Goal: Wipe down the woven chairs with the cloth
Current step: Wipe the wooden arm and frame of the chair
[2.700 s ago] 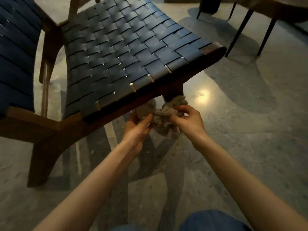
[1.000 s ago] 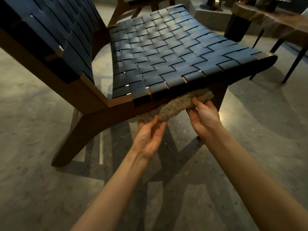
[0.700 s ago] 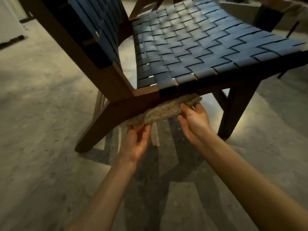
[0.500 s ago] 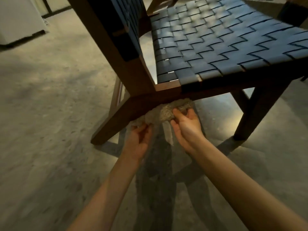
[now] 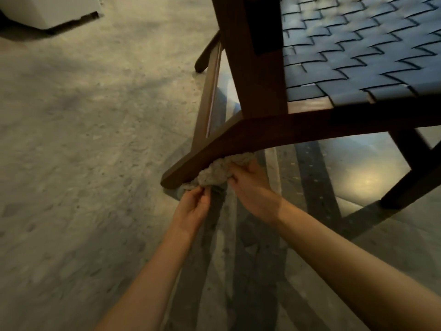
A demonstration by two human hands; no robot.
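A chair with a dark blue woven seat and a brown wooden frame fills the upper right. A bunched beige cloth is pressed against the underside of the frame's slanted rear leg, near its foot. My left hand pinches the cloth's lower left end. My right hand grips its upper right part, fingers curled into the fabric. Part of the cloth is hidden behind the leg.
The floor is polished speckled stone with dark chair shadows under my arms. A white block stands at the top left. The chair's front leg lands at the right, and a thin back rail runs down behind the rear leg.
Both hands have slid the cloth leftward and down along the underside of the side rail to the rear leg's foot. The cloth is more bunched. The view has swung left.
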